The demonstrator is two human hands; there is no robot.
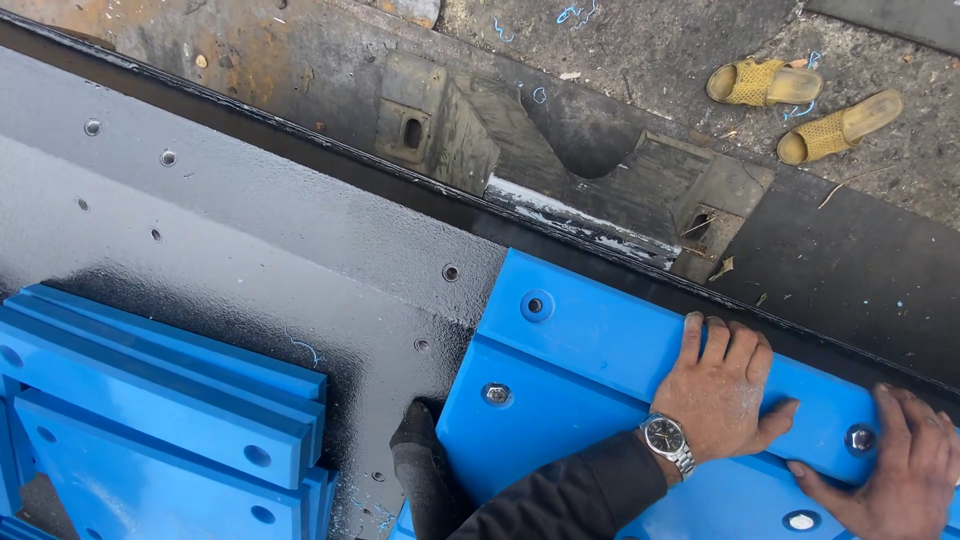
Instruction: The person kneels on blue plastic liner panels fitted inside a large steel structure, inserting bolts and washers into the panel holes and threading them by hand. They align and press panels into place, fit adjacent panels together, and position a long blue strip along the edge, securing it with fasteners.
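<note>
A blue plastic panel (600, 350) with a raised step lies on a black metal plate (250, 240). My left hand (720, 390), with a wristwatch and a dark sleeve, rests flat, palm down, on the panel's upper strip. My right hand (905, 470) lies flat at the right edge of the frame, its fingers just beside a bolt head (860, 438). A second bolt (497, 393) sits at the panel's left and a third (800, 520) near my right thumb. An empty countersunk hole (536, 305) shows in the panel's top left corner. Neither hand holds anything.
A stack of blue panels (150, 420) with holes lies at lower left. A dark cloth-like object (420, 470) sits against the panel's left edge. Beyond the plate's edge are a worn grey bracket block (560, 170) and two yellow sandals (800, 105) on rough ground.
</note>
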